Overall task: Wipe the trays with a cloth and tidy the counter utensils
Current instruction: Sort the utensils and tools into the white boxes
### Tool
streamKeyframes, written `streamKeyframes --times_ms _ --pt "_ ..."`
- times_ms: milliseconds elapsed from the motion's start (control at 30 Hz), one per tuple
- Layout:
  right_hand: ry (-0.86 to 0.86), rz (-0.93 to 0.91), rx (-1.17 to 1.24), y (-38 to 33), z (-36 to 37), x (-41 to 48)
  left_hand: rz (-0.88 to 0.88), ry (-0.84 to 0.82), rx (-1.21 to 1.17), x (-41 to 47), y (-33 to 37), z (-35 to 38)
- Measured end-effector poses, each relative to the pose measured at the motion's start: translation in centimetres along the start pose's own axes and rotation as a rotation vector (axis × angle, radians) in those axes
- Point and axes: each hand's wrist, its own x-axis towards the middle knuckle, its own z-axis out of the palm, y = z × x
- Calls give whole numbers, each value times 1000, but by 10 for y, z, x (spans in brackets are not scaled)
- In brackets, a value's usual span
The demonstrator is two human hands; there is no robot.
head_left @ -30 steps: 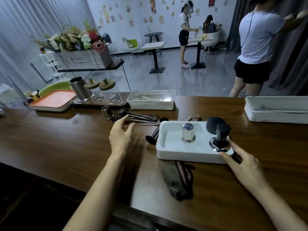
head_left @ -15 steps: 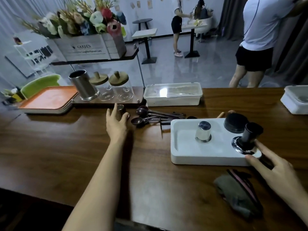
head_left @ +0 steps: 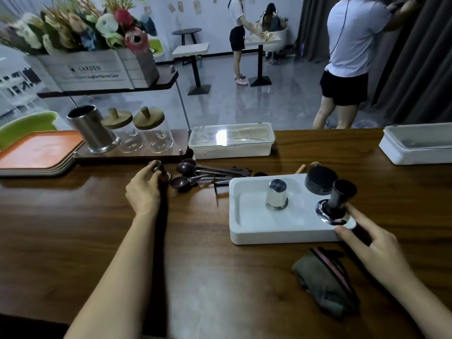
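The left arm is bare and reaches forward, almost straight, low over the bench. The left grip is turned palm down, and its fingers curl round a small cup. The right arm enters from the lower right corner. The right grip is spread, with the fingers nearly straight, and its thumb touches the corner of a tray.
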Motion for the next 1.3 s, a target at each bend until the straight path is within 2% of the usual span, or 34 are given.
streamKeyframes --times_ms 67,167,233,333,467,700,867,1067,1300 --pt "0 -23 10 -3 -1 -1 24 50 -77 -9 9 -4" --pt "-1 -47 11 -4 -2 -2 164 71 -200 -41 43 -8" --pt "-4 -48 -7 -3 -3 -2 292 4 -286 -77 74 -6" --pt "-6 -64 -8 1 -3 -1 414 -182 -369 -143 109 14" --pt "-15 -70 -9 8 -3 1 506 -319 -317 -206 122 42" --pt "-16 -88 -13 12 -4 1 614 -266 -159 -229 130 42" --pt "-12 -107 -8 15 -4 1 616 -277 -147 -242 127 42" --pt "-13 -118 -8 15 -5 1 541 -317 -135 -250 116 47" --pt "-23 -117 6 13 -4 -1 566 -357 -69 -242 116 43"
